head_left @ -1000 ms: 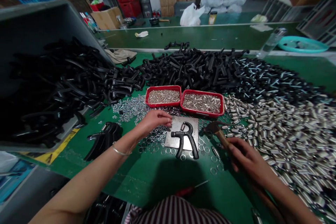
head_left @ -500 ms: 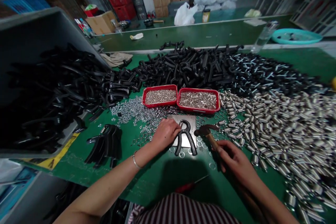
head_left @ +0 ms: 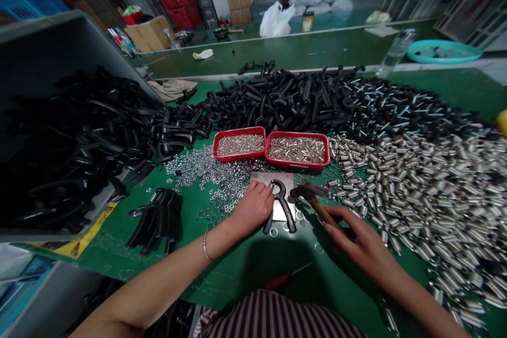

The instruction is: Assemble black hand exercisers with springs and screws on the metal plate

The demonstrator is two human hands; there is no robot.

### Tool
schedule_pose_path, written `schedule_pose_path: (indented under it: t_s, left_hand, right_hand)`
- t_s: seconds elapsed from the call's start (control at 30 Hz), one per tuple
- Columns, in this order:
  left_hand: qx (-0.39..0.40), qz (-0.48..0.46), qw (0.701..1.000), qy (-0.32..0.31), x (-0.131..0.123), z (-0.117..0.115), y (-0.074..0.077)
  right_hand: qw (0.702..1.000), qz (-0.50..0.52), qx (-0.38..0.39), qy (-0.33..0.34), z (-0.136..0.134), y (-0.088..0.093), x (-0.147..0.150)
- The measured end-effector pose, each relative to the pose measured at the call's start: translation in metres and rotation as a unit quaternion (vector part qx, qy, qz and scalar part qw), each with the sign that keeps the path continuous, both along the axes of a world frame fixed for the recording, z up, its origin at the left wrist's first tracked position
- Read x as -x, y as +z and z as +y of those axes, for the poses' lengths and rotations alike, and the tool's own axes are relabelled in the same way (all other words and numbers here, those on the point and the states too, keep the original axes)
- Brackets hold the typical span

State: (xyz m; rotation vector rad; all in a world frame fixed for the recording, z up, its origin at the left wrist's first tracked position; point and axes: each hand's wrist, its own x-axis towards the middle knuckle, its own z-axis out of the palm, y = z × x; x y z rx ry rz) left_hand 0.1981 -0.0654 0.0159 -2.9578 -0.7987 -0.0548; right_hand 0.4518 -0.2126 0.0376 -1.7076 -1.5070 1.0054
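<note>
A black A-shaped hand grip exerciser [head_left: 288,211] lies on a small metal plate [head_left: 257,175] in front of me. My left hand [head_left: 255,205] is closed on its left side, fingers curled and partly covering that handle. A claw hammer with a wooden handle [head_left: 325,215] is gripped in my right hand [head_left: 354,237]. The hammer's dark head [head_left: 307,190] is just right of the exerciser, above the plate's right edge. Loose metal rings [head_left: 273,232] lie around the plate. Nearer to me, a red-handled screwdriver [head_left: 278,281] rests on the table.
Two red trays [head_left: 237,157] of small metal parts sit beyond the plate. Springs [head_left: 412,185] heap at right, nuts [head_left: 194,169] at left, black handles [head_left: 277,97] behind. Stacked black handles [head_left: 158,222] stand left, by a tilted grey crate [head_left: 91,26]. A bottle [head_left: 397,53] stands at back right.
The hammer and my right hand have shifted slightly left and up, closer to the exerciser. My left hand has turned a little and covers more of the left handle.
</note>
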Motion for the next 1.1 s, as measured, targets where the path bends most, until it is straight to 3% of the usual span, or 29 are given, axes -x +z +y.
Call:
schedule_pose_path:
  t_s: [0.1,0.2,0.33,0.47,0.6,0.73,0.87,0.97,1.1]
  left_hand:
    - [0.043,-0.029,0.998,0.020,0.003,-0.001,-0.001]
    - [0.128,-0.113,0.982,0.084,0.012,-0.003,-0.003]
    - [0.204,-0.194,0.952,0.117,0.023,-0.009,-0.003]
    - [0.188,-0.185,0.950,0.164,0.030,-0.009,-0.004]
    - [0.180,-0.142,0.962,0.147,0.032,-0.001,-0.003]
    - [0.167,-0.099,0.970,0.146,0.031,0.003,0.000]
    - [0.151,-0.089,0.973,0.152,0.028,0.002,0.003]
    - [0.149,-0.075,0.975,0.148,0.026,0.003,0.005]
    - [0.131,-0.058,0.980,0.138,0.024,0.004,0.005]
  right_hand:
    - [0.999,0.009,0.026,0.047,0.000,0.010,-0.003]
    - [0.996,-0.046,-0.028,0.072,0.003,0.006,-0.004]
    - [0.989,-0.088,-0.057,0.100,0.010,0.003,-0.001]
    - [0.979,-0.104,-0.110,0.133,0.017,0.020,0.013]
    - [0.968,-0.129,-0.174,0.124,0.029,0.024,0.026]
    - [0.964,-0.139,-0.129,0.186,0.042,0.017,0.030]
    - [0.965,-0.136,-0.160,0.155,0.038,0.014,0.030]
    - [0.964,-0.150,-0.131,0.174,0.038,0.012,0.031]
    - [0.970,-0.126,-0.140,0.154,0.057,0.011,0.029]
